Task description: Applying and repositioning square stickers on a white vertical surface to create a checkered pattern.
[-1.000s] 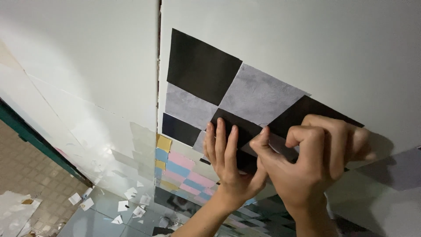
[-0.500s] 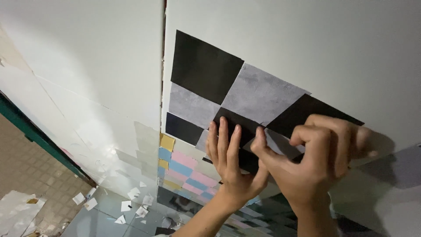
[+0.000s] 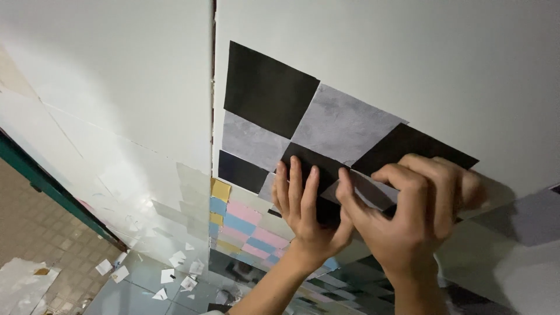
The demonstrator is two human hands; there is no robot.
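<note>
A checkerboard sheet of black and grey squares [image 3: 326, 122] lies against the white wall [image 3: 408, 52] beside a corner seam. My left hand [image 3: 306, 207] presses flat on a black square near the sheet's lower edge, fingers together and pointing up. My right hand [image 3: 411, 213] is curled just right of it, thumb and fingertips pinching the sheet's lower edge where a grey square [image 3: 367, 189] lifts off the wall. The sheet's lower right part is hidden behind my right hand.
Pastel pink, blue and yellow tiles [image 3: 242, 224] run below the sheet. The left wall [image 3: 105, 87] meets the corner. Torn white paper scraps [image 3: 175, 274] litter a glossy floor. A green strip [image 3: 41, 181] and brown tiled floor [image 3: 29, 233] lie at the left.
The view has shifted slightly, and both hands stay on the sheet's lower edge. My right fingers have curled tighter on the lifted grey edge.
</note>
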